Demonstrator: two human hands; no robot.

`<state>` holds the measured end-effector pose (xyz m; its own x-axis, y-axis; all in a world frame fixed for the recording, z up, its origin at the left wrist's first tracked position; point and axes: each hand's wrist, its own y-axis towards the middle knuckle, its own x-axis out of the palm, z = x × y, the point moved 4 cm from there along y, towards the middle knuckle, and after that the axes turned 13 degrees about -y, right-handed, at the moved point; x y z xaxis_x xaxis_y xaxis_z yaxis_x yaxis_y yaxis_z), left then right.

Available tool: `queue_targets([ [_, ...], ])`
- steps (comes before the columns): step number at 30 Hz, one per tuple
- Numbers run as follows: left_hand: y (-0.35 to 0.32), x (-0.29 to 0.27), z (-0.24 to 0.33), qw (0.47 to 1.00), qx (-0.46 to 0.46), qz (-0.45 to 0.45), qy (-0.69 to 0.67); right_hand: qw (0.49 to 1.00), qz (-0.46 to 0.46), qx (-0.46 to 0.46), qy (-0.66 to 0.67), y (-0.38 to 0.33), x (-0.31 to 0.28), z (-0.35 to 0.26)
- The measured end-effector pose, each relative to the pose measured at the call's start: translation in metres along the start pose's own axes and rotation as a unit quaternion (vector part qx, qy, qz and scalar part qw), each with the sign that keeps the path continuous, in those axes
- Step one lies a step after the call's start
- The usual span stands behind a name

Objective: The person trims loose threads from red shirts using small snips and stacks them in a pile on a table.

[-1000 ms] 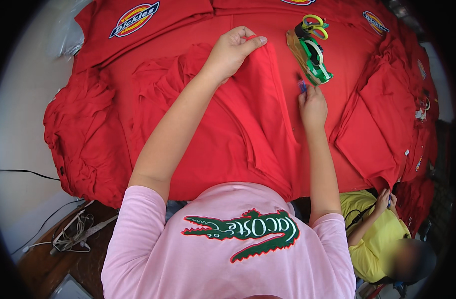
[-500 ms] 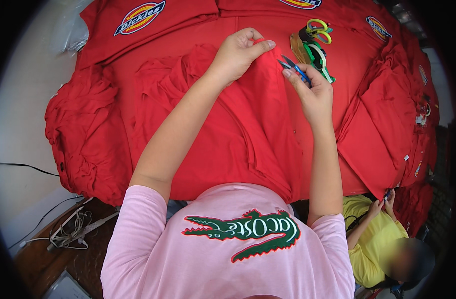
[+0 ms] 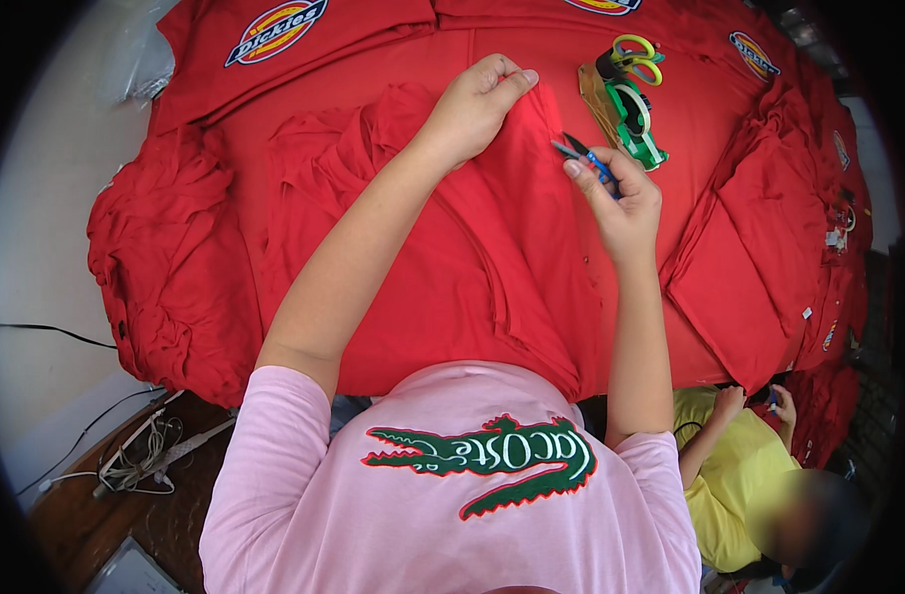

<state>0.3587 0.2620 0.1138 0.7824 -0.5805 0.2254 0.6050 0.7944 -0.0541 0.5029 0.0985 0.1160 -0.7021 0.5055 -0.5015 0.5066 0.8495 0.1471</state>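
Observation:
A red garment (image 3: 472, 247) lies loosely spread before me, one edge of it raised. My left hand (image 3: 475, 109) pinches that edge between thumb and fingers near the top. In my right hand (image 3: 620, 203) is a pair of blue thread snips (image 3: 593, 166), their dark blades apart and pointing up and left. The blade tips are beside the raised edge; whether they touch the cloth I cannot tell. The palm hides part of the snips' handle.
Yellow-green scissors (image 3: 638, 61) and a green tape dispenser (image 3: 638, 134) lie beyond my right hand. A crumpled red cloth heap (image 3: 170, 257) sits at left, folded red garments (image 3: 749, 228) at right. A person in yellow (image 3: 729, 475) works at lower right. Cables (image 3: 150, 450) hang at lower left.
My right hand with the snips has shifted slightly down, away from my left fingertips. My left hand has edged left. The other person's hands have moved apart.

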Motion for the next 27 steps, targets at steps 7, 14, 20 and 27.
queue_targets([
  [7, 0.002, 0.002, -0.001, 1.000, -0.002, -0.001, -0.003, 0.999, -0.015, 0.031, 0.037, -0.003, 0.010, -0.003],
  [14, 0.002, -0.003, -0.005, 1.000, 0.005, 0.005, -0.005, 0.999, -0.009, 0.038, 0.033, -0.002, 0.014, -0.009],
  [20, 0.004, -0.003, -0.004, 1.000, 0.021, -0.004, -0.004, 1.000, -0.009, 0.025, 0.015, -0.002, 0.012, -0.012],
  [27, 0.001, -0.002, -0.002, 1.000, 0.007, -0.002, -0.003, 0.997, 0.053, 0.051, 0.021, -0.004, 0.007, 0.009],
])
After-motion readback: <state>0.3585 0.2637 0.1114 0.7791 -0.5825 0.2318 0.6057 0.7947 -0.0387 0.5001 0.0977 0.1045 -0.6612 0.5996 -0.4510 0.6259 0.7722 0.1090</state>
